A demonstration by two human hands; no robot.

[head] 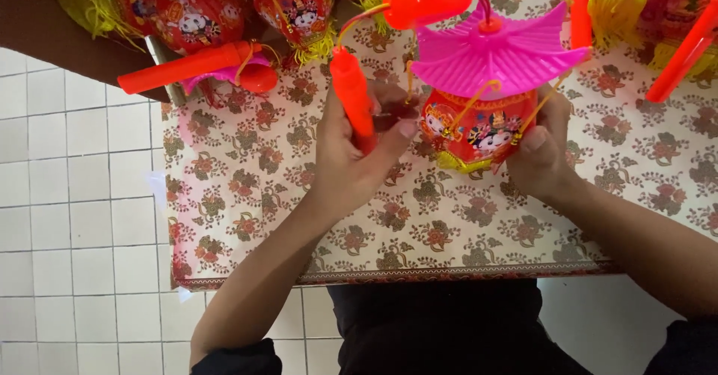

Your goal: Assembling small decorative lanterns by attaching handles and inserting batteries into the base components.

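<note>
head view showed the left hand (pixel 351 154) clenched around an orange handle stick (pixel 353 98), while the right hand (pixel 540 154) gripped the red lantern body (pixel 479 130) under its pink roof (pixel 493 53), just above the floral tablecloth (pixel 247 195). the lantern looked light, thin and brittle; holding its body sides seemed safest.

Surface (pixel 247 218) covered in cream floral-print cloth with red-brown flowers. Heap of red plastic lanterns with yellow tassels (pixel 224 8) at 11 o'clock, long orange plastic stick (pixel 187 67) beside it. More red-yellow tasselled lanterns (pixel 636 5) at 1 o'clock. White tiled floor (pixel 75 233) at 9 o'clock.
</note>
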